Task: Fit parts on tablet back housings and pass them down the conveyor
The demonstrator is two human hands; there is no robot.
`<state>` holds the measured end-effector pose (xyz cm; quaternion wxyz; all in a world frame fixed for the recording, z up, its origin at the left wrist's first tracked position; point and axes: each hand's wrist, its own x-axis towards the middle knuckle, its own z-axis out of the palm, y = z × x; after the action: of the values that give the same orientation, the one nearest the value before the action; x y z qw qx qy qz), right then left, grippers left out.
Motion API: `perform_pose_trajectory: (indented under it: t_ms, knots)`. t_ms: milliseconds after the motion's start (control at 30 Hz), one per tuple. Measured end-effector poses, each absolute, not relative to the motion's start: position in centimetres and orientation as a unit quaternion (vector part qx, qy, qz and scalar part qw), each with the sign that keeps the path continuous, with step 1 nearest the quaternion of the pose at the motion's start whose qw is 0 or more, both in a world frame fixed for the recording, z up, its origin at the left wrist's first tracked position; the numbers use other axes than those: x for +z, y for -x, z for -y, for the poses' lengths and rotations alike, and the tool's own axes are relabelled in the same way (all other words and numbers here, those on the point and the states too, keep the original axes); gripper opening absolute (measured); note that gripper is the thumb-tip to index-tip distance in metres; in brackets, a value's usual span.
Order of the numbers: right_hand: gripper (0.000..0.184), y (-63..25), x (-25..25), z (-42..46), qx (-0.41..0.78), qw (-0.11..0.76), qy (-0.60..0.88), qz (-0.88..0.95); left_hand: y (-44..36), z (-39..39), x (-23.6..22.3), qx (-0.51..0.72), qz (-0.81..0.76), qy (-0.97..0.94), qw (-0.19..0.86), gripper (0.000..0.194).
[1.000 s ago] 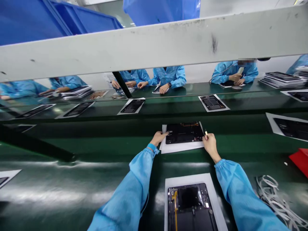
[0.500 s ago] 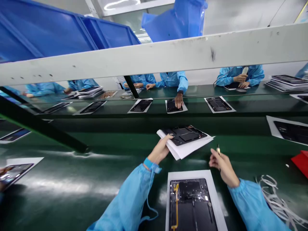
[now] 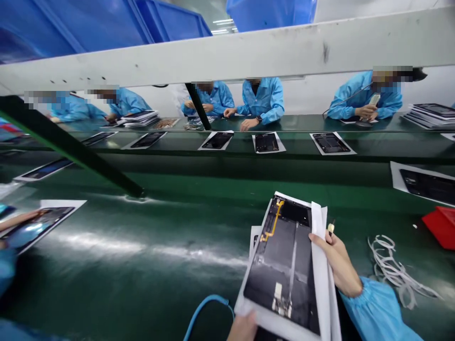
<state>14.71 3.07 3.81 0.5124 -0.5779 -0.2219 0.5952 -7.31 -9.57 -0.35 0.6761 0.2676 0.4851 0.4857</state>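
Both hands hold a dark tablet panel (image 3: 284, 265), tilted, with a yellow-orange ribbon cable near its upper left corner and small metal parts at its lower end. White paper sheets (image 3: 324, 279) lie beneath it and along its right side. My right hand (image 3: 339, 260) grips the right edge, thumb on top, while a small pale-tipped tool (image 3: 331, 228) sticks up from its fingers. At the lower left corner my left hand (image 3: 244, 327) is closed on the panel and paper, partly out of view. Another dark panel shows underneath, mostly hidden.
White strips (image 3: 391, 265) lie curled on the green bench at right, near a red bin (image 3: 441, 227). A slanted green post (image 3: 106, 166) stands at left. Beyond, panels on paper (image 3: 267, 142) line a raised surface, with co-workers behind. Another person's hand (image 3: 21, 220) touches a panel at left.
The ribbon-cable panel has been lifted from the bench into both hands. My left hand has come back towards me from the far paper stack. A co-worker's hand opposite has left a panel.
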Motion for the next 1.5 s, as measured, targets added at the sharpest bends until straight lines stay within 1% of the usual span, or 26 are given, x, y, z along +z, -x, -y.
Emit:
perform_pose_trajectory:
  t_ms: [67, 133, 200, 267, 333, 400, 467, 533, 600, 667, 700, 767, 833, 900, 967, 1033, 1167, 1333, 1500]
  knots:
    - [0.043, -14.8, 4.3, -1.6, 0.616, 0.464, 0.584, 0.255, 9.4, 10.3, 0.0, 0.475, -0.456, -0.258, 0.707, 0.078]
    - [0.043, -14.5, 4.4, -0.5, 0.627, 0.427, 0.587, 0.283, 11.1, 10.1, 0.7, 0.435, -0.482, -0.28, 0.707, 0.073]
    - [0.041, -13.9, 3.9, 0.4, 0.623, 0.405, 0.591, 0.314, 11.9, 9.8, 1.4, 0.374, -0.536, -0.337, 0.678, 0.063]
    - [0.044, -13.6, 3.1, 0.9, 0.589, 0.395, 0.592, 0.383, 12.1, 9.7, 1.7, 0.32, -0.584, -0.404, 0.627, 0.055]
    - [0.046, -13.8, 2.4, 1.2, 0.511, 0.401, 0.582, 0.49, 11.7, 10.0, 1.8, 0.274, -0.615, -0.456, 0.582, 0.053]
    - [0.04, -14.6, 2.2, 1.1, 0.394, 0.428, 0.574, 0.576, 11.3, 10.4, 2.1, 0.233, -0.638, -0.495, 0.542, 0.048]
    - [0.031, -15.9, 2.5, 1.0, 0.285, 0.464, 0.59, 0.596, 11.2, 10.8, 2.6, 0.188, -0.645, -0.533, 0.514, 0.039]
    - [0.028, -17.1, 3.1, 0.9, 0.239, 0.494, 0.604, 0.578, 11.7, 10.8, 3.3, 0.145, -0.648, -0.572, 0.481, 0.03]
    - [0.035, -17.9, 3.8, 1.1, 0.25, 0.52, 0.587, 0.568, 12.5, 10.1, 4.2, 0.131, -0.66, -0.611, 0.418, 0.025]
    - [0.041, -17.9, 4.2, 1.5, 0.296, 0.527, 0.553, 0.573, 13.0, 8.6, 5.1, 0.155, -0.665, -0.651, 0.333, 0.023]
    - [0.041, -17.8, 4.3, 1.8, 0.328, 0.521, 0.538, 0.576, 12.9, 7.5, 5.5, 0.175, -0.654, -0.673, 0.297, 0.024]
    - [0.033, -17.3, 4.0, 2.1, 0.393, 0.492, 0.517, 0.579, 11.7, 4.9, 6.1, 0.211, -0.602, -0.725, 0.259, 0.023]
    - [0.021, -17.0, 3.4, 2.3, 0.425, 0.467, 0.505, 0.589, 9.3, 2.0, 6.1, 0.239, -0.527, -0.779, 0.242, 0.023]
    - [0.009, -16.9, 2.5, 2.4, 0.426, 0.454, 0.5, 0.602, 6.7, -0.5, 5.5, 0.227, -0.469, -0.816, 0.251, 0.031]
    - [0.005, -16.9, 1.7, 2.5, 0.413, 0.456, 0.503, 0.607, 4.5, -2.3, 4.5, 0.219, -0.446, -0.827, 0.264, 0.035]
    - [0.007, -17.0, 1.1, 2.6, 0.398, 0.461, 0.508, 0.609, 3.3, -3.3, 3.6, 0.219, -0.443, -0.823, 0.28, 0.031]
    - [0.007, -16.9, 0.3, 2.7, 0.389, 0.457, 0.502, 0.623, 3.1, -3.7, 2.9, 0.228, -0.432, -0.814, 0.316, 0.017]
    - [0.007, -16.7, 0.2, 2.6, 0.357, 0.469, 0.513, 0.624, 3.8, -2.9, 3.3, 0.227, -0.423, -0.819, 0.315, 0.011]
    - [0.008, -16.5, 0.4, 2.6, 0.332, 0.476, 0.513, 0.632, 3.9, -1.3, 2.7, 0.214, -0.432, -0.823, 0.299, 0.01]
